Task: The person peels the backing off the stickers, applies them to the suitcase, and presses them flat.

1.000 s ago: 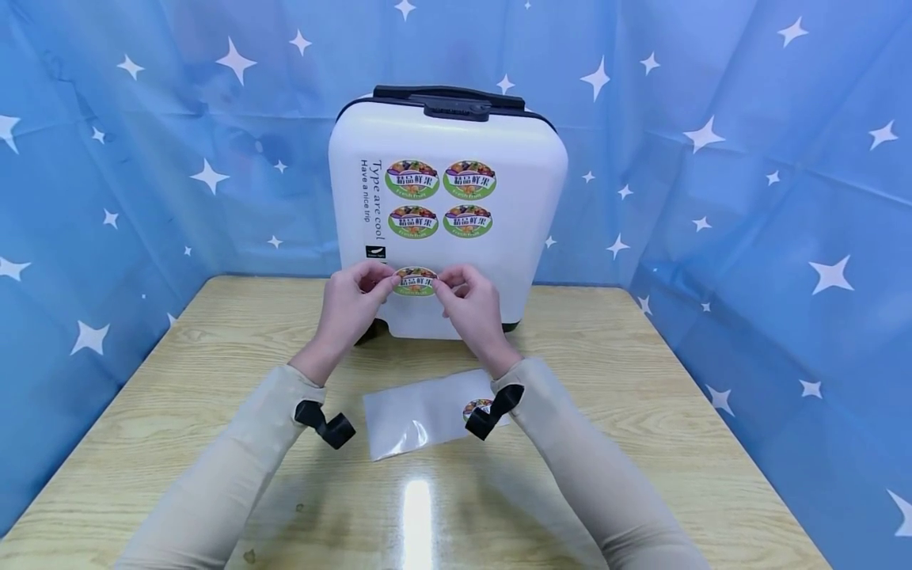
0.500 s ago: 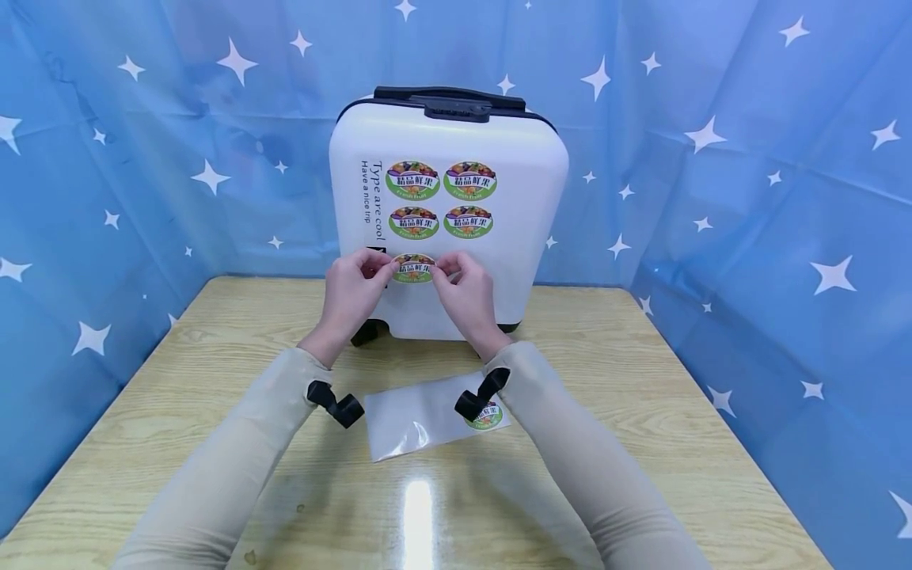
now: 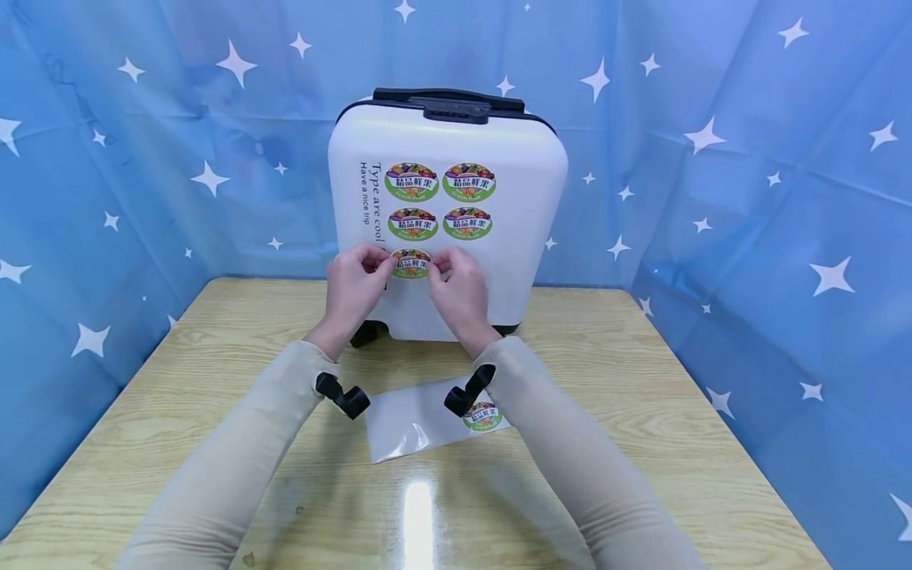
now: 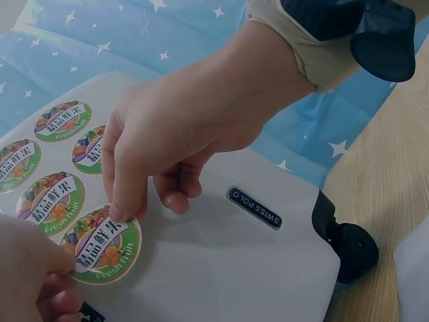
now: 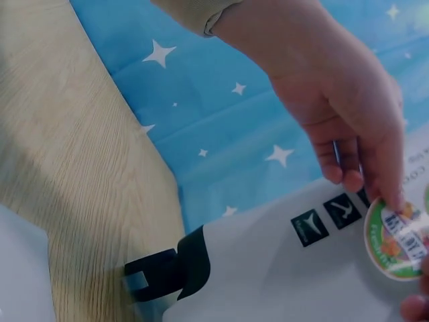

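A white suitcase (image 3: 523,182) stands upright on the table with two rows of two oval fruit stickers on its front. Below the left column, another oval sticker (image 3: 411,265) lies close against the shell, stretched between both hands. My left hand (image 3: 352,289) pinches its left edge between thumb and forefinger. At the opposite edge, my right hand (image 3: 461,297) pinches with thumb and forefinger. The left wrist view shows the sticker (image 4: 114,261) overlapping the suitcase front, right hand (image 4: 188,134) above it. Across from the right wrist camera, the left hand (image 5: 342,87) holds it beside dark square icons (image 5: 310,228).
A glossy backing sheet (image 3: 402,416) lies on the wooden table (image 3: 613,412) under the forearms, one sticker (image 3: 483,419) at its right end. A blue star-patterned curtain (image 3: 712,198) surrounds the table. A "SWISS POLO" badge (image 4: 255,208) sits on the suitcase front.
Both hands have moved up and slightly left with the sticker between them, bringing it nearer the row above. The suitcase and backing sheet stay in place.
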The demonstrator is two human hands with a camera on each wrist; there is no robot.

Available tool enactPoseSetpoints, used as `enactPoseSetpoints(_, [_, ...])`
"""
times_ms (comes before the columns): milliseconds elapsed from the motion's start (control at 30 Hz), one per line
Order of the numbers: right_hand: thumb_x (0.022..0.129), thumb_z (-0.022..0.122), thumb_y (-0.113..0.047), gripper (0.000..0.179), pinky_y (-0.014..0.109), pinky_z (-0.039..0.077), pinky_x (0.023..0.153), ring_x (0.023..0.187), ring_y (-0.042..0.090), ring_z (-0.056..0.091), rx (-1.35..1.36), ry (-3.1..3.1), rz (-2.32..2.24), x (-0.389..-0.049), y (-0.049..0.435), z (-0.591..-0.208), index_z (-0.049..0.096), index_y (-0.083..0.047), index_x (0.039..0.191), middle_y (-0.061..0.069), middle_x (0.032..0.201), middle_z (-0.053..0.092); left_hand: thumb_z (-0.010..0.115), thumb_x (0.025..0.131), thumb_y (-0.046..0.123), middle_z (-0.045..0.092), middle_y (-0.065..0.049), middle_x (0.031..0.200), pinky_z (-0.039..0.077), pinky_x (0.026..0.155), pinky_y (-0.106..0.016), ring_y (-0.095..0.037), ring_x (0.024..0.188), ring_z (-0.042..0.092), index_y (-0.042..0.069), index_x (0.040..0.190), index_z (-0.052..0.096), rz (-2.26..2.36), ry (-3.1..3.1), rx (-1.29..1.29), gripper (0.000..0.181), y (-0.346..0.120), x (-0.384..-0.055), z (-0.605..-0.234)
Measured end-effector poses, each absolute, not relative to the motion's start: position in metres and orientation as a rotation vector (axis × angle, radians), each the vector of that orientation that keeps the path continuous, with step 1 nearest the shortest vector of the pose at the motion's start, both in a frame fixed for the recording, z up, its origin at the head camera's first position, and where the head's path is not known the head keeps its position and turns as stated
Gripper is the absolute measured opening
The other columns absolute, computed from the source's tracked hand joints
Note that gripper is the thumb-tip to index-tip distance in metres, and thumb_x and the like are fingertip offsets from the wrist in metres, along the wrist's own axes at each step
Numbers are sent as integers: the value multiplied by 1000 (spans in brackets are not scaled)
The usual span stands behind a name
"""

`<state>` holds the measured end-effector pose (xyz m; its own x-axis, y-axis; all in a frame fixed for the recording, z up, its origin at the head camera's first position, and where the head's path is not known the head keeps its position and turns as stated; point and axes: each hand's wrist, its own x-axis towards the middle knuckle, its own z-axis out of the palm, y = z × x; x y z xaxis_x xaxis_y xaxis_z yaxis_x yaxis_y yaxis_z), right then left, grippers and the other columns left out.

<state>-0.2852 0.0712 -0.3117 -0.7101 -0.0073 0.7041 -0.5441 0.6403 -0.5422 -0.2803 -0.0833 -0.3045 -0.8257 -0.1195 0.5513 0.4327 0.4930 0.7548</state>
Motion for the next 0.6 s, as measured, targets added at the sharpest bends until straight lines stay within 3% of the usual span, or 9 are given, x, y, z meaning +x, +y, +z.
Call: enactPoseSetpoints(600, [85,64,-9,4,26,48,62,73,15,59,350,-2206,889,-293,68,-314,62,-6,84,3,80,63,67,86,17,66,-9,79,48,53,-28,-18,65,58,1,86,68,-1286,-2176,-231,16,-78,-288,-305])
